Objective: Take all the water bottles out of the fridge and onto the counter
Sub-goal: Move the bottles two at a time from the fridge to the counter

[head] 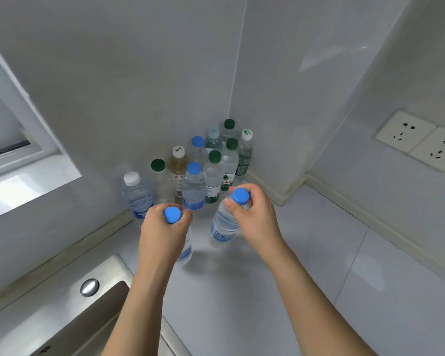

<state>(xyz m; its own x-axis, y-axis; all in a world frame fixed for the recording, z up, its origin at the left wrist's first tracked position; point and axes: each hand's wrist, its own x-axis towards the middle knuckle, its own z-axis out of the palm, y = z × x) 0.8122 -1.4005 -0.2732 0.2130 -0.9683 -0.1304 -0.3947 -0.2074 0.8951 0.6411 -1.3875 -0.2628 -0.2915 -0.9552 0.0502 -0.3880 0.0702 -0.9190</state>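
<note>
Your left hand (162,227) and right hand (254,214) each have fingers curled round a blue-capped bottle neck, left bottle (186,249) upright, right bottle (224,227) tilted, both just above the surface (319,253)

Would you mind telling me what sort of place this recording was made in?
Most likely a home kitchen. A steel sink is set into a pale counter, wall sockets sit above it on tiled walls, and water bottles cluster in the corner. Each hand grips a blue-capped bottle near its cap.
</note>
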